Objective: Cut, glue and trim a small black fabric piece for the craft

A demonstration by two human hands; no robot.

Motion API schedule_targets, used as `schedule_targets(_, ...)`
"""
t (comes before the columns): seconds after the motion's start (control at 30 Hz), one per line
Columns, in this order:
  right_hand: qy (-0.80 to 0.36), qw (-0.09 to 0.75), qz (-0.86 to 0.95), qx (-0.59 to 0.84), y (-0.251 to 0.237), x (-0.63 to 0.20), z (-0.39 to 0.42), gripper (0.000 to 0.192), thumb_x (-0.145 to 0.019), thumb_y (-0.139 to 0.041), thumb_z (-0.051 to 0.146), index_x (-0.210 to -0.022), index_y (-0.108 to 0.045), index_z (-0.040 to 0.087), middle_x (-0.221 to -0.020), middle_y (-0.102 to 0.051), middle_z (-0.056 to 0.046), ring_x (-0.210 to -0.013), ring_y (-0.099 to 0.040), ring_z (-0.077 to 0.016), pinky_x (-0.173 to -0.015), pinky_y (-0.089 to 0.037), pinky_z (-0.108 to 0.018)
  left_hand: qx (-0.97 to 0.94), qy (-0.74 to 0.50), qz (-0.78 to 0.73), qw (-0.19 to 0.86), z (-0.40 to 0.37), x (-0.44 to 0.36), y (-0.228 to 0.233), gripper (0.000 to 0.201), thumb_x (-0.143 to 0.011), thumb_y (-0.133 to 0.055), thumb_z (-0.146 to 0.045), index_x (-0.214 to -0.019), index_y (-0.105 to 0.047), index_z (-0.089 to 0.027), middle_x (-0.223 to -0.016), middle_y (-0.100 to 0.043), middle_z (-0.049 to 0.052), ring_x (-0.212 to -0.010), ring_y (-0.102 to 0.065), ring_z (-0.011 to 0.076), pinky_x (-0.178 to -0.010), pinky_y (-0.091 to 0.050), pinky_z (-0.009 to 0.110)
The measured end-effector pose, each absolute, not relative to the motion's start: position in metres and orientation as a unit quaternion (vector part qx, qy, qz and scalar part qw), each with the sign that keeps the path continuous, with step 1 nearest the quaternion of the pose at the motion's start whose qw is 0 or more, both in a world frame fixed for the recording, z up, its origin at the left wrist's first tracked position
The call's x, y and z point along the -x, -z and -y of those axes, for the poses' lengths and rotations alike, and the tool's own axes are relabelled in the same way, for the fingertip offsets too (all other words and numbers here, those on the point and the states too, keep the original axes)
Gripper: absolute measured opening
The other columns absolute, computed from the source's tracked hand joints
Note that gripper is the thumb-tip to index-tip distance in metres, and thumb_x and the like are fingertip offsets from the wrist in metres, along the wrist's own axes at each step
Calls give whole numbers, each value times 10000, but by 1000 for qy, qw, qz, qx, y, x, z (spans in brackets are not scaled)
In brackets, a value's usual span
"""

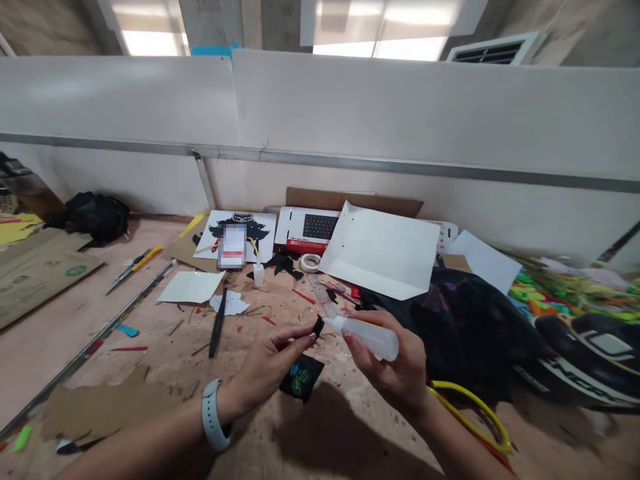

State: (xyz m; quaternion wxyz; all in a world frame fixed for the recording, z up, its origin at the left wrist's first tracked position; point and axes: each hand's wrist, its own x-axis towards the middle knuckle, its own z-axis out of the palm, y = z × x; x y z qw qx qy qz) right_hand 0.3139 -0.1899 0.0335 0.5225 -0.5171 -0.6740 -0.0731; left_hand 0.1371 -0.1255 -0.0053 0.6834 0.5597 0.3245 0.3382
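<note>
Above the cluttered brown table [100, 320], the right hand [395, 363] grips a clear glue bottle [367, 335], nozzle touching a small black piece [318, 326] pinched between the left hand [267, 367] fingertips. Black card [301, 377] lies beneath.

Single head-worn view, looking forward and down across a cluttered tan worktop [125, 313], hands close below, white partition wall [400, 113] behind

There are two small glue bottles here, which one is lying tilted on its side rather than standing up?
The glue bottle in the right hand, held nearly level with its nozzle toward the left hand. The other small bottle stands upright by the blurred phone.
</note>
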Motion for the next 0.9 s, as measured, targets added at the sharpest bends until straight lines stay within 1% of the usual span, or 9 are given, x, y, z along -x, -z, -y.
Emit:
schedule_targets(0.17, 84, 509, 683, 516, -32, -313, 190, 147, -790, -645, 228, -931, -634, 188, -789, -742, -75, -585, -704, -184, -535, -583, -255, -579, -338, -330, 664, 125, -135, 7, 323, -774, -723, -426, -1016, -763, -216, -1104, -733, 83, -1030, -662, 248, -956, -502, 388)
schedule_targets(0.27, 109, 501, 696, 502, -32, -311, 191, 165, -785, -646, 230, -946, -633, 192, -767, -741, -67, -587, -707, -188, -554, -591, -265, -574, -349, -327, 665, 126, -136, 4, 338, -755, -737, -432, -1005, -765, -206, -1063, -746, 80, -1001, -675, 249, -933, -515, 385)
schedule_targets(0.4, 110, 490, 714, 488, -32, -309, 192, 163, -788, -632, 232, -947, -626, 197, -752, -742, -54, -566, -702, -175, -539, -585, -248, -558, -356, -329, 673, 124, -137, 1, 378, -725, -757, -456, -998, -768, -194, -1031, -754, 83, -970, -682, 251, -902, -528, 378)
schedule_targets(0.6, 105, 488, 708, 500, -33, -311, 195, 147, -784, -634, 231, -923, -627, 186, -727, -736, -62, -560, -701, -179, -482, -563, -239, -545, -356, -332, 683, 120, -135, 5, 404, -718, -763, -462, -1034, -758, -211, -1034, -752, 76, -924, -677, 217, -879, -524, 350)
schedule_targets(0.7, 116, 504, 692, 503, -34, -313, 195, 146, -785, -626, 222, -928, -631, 189, -744, -736, -68, -575, -704, -187, -510, -579, -257, -544, -348, -335, 686, 121, -135, 7, 389, -728, -760, -449, -1029, -760, -204, -1013, -755, 82, -894, -676, 210, -848, -526, 336)
schedule_targets(0.83, 155, 486, 703, 496, -33, -312, 193, 174, -776, -635, 233, -944, -642, 194, -774, -751, -74, -585, -713, -197, -557, -601, -279, -547, -344, -331, 688, 123, -135, 8, 389, -737, -754, -445, -1031, -758, -189, -1018, -753, 89, -892, -681, 213, -848, -528, 336)
schedule_targets(0.9, 156, 476, 708, 497, -32, -311, 193, 165, -780, -635, 246, -937, -640, 197, -767, -752, -72, -580, -713, -198, -561, -604, -281, -548, -345, -331, 686, 123, -135, 8, 393, -738, -752, -444, -1030, -756, -183, -1007, -754, 89, -884, -686, 216, -828, -537, 337)
